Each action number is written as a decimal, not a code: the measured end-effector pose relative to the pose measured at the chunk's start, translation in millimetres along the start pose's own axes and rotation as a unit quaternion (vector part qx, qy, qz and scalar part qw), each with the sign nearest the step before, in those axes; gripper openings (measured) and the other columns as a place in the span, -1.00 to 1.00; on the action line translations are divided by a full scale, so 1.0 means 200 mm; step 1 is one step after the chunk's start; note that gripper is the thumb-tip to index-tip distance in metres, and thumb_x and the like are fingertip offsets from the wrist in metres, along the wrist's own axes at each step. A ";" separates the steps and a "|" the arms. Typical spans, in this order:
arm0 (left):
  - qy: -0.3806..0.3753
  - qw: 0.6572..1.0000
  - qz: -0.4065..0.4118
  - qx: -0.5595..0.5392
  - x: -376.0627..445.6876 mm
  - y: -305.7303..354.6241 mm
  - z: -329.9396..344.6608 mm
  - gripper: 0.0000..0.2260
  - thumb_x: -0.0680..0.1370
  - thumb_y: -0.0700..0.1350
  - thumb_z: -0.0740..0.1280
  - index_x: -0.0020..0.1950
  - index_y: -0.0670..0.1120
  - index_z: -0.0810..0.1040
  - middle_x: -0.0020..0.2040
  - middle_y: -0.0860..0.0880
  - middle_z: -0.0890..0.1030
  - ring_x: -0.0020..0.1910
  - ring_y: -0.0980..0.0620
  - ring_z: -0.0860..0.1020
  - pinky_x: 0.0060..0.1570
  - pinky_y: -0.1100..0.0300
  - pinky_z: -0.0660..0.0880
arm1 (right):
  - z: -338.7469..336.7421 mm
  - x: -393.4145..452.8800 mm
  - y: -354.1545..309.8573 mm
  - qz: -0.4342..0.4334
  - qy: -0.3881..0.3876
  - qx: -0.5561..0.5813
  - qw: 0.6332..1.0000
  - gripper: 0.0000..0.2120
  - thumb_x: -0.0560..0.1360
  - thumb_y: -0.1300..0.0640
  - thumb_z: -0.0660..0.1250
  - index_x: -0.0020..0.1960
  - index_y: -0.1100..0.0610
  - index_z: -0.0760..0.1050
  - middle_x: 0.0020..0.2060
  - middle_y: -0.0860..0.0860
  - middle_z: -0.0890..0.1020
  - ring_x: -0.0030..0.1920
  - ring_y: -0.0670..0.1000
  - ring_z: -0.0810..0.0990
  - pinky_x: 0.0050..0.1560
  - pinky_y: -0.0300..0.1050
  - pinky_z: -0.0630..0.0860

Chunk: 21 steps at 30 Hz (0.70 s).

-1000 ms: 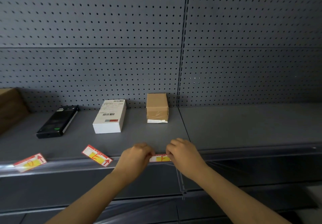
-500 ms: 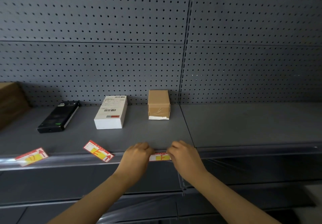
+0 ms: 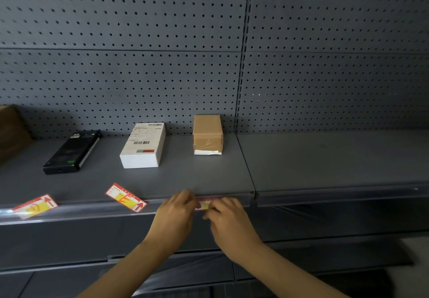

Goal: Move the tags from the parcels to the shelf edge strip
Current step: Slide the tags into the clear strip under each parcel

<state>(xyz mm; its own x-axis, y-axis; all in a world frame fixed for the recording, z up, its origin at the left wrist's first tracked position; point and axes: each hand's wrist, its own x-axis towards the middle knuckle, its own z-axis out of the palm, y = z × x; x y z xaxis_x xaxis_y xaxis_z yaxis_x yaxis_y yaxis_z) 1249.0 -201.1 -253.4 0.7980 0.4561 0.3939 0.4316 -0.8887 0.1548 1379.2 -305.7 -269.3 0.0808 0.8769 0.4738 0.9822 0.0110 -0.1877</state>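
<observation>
A red, white and yellow tag (image 3: 204, 204) sits at the clear shelf edge strip (image 3: 92, 211), below the brown parcel (image 3: 207, 134). My left hand (image 3: 176, 214) pinches its left end and my right hand (image 3: 228, 216) pinches its right end; my fingers cover most of it. A second tag (image 3: 126, 197) lies slanted on the shelf front below the white parcel (image 3: 144, 145). A third tag (image 3: 34, 206) lies over the strip at the far left, in front of the black parcel (image 3: 70, 151).
A brown cardboard box (image 3: 10, 130) stands at the far left edge. The grey shelf (image 3: 325, 158) runs on to the right past a joint (image 3: 255, 195). Perforated grey back panels (image 3: 162, 54) rise behind. A lower shelf (image 3: 325, 258) lies beneath my arms.
Both hands have stayed on the tag at the strip, my right hand sliding slightly down and closer to the left. The view shifted a little; the other tags and parcels have not moved.
</observation>
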 end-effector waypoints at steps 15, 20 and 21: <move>0.049 0.986 -0.127 0.096 -0.14 -0.49 -0.42 -0.62 0.25 -0.32 0.51 0.02 -0.05 0.65 0.05 -0.10 0.63 -0.02 -0.17 0.60 -0.08 -0.01 0.54 | 0.15 0.35 -0.39 0.060 0.013 0.138 0.988 -0.84 0.47 0.24 0.40 0.01 0.07 0.65 -0.09 0.00 0.69 -0.08 0.01 0.63 -0.01 -0.11 0.57; -0.011 0.993 -0.114 0.019 -0.17 -0.73 -0.48 -0.75 0.37 -0.34 0.43 -0.04 -0.05 0.67 -0.09 -0.06 0.65 -0.14 -0.11 0.62 -0.25 0.06 0.57 | 0.25 0.48 -0.56 0.123 0.000 0.138 0.983 -0.82 0.51 0.10 0.38 0.10 0.04 0.62 -0.01 -0.04 0.66 -0.01 -0.05 0.60 0.02 -0.19 0.56; -0.014 0.994 -0.106 -0.001 -0.18 -0.76 -0.48 -0.76 0.41 -0.34 0.39 -0.04 -0.05 0.67 -0.07 -0.05 0.64 -0.12 -0.10 0.61 -0.23 0.05 0.57 | 0.26 0.50 -0.59 0.134 0.004 0.131 0.982 -0.83 0.50 0.08 0.40 0.08 0.03 0.62 -0.02 -0.05 0.66 -0.03 -0.06 0.59 -0.01 -0.21 0.55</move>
<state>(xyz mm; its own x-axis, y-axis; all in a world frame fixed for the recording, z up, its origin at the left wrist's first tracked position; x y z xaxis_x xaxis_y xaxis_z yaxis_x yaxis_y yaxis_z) 1115.1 -87.0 -204.2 0.7008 0.6339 0.3271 0.5905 -0.7728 0.2326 1262.1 -194.6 -245.5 0.3322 0.8619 0.3832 0.8479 -0.0948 -0.5217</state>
